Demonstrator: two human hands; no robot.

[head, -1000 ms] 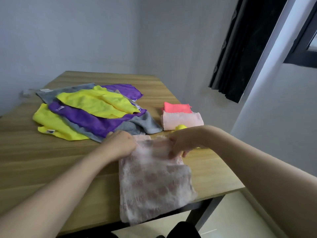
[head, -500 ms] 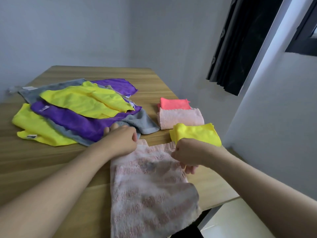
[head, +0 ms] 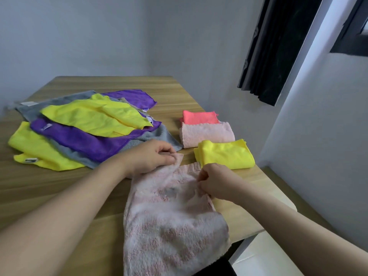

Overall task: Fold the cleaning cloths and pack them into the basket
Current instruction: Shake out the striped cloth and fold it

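Observation:
A fluffy pale pink cloth [head: 171, 220] lies on the wooden table [head: 59, 188] in front of me, its near end hanging over the front edge. My left hand [head: 151, 156] pinches its far left corner. My right hand [head: 217, 181] pinches its far right edge. Three folded cloths lie in a row at the right: coral [head: 200, 117], light pink [head: 206, 134] and yellow [head: 226, 154]. A loose pile of yellow, purple and grey cloths [head: 85, 128] is spread at the left. No basket is in view.
The table's right edge runs close to a grey wall [head: 219, 56]. A dark curtain [head: 278, 46] hangs at the upper right beside a window frame. Pale floor [head: 264, 253] shows below the table's right corner.
The view has shifted, so the folded yellow cloth is now in full sight. Both hands keep their hold on the pink cloth's far edge; the left hand's corner is now bunched up.

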